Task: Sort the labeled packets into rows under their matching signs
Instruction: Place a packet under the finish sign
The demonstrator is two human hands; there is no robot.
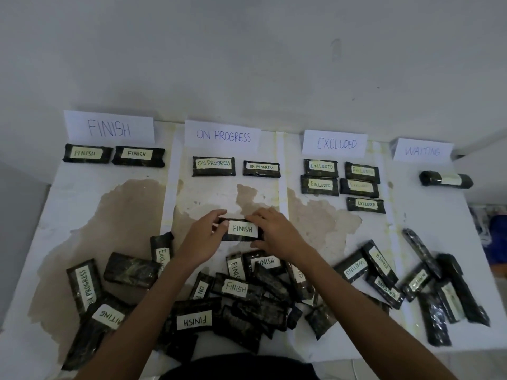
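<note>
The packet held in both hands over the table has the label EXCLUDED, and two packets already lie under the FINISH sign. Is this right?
Not quite. The head view shows that the packet held by the left hand and the right hand is labelled FINISH, not EXCLUDED. The rest is right: two packets lie under the FINISH sign.
</note>
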